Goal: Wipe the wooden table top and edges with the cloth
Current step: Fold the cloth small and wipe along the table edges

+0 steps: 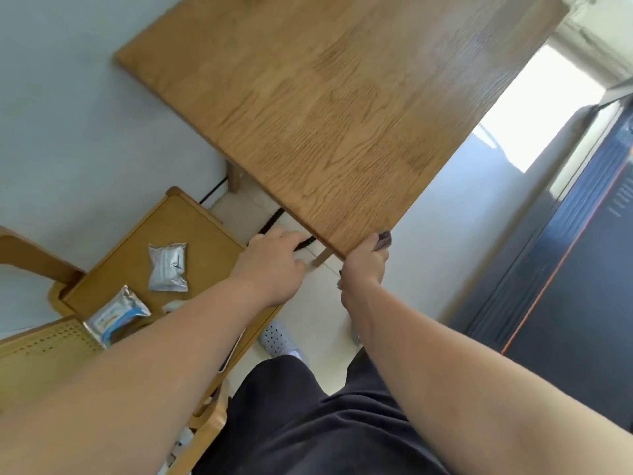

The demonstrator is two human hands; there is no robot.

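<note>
No readable text anywhere. Blue-and-white print on packet [116, 315] too blurred to make out; faint lines on dark panel [620, 204] at right likewise illegible.

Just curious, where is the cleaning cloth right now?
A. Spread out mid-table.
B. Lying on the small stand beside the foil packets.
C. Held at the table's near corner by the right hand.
C: the right hand grips the dark cloth against the near corner of the wooden table.

The right hand [363, 267] grips the cloth [383, 239] at one corner of the table [342, 114].
</note>
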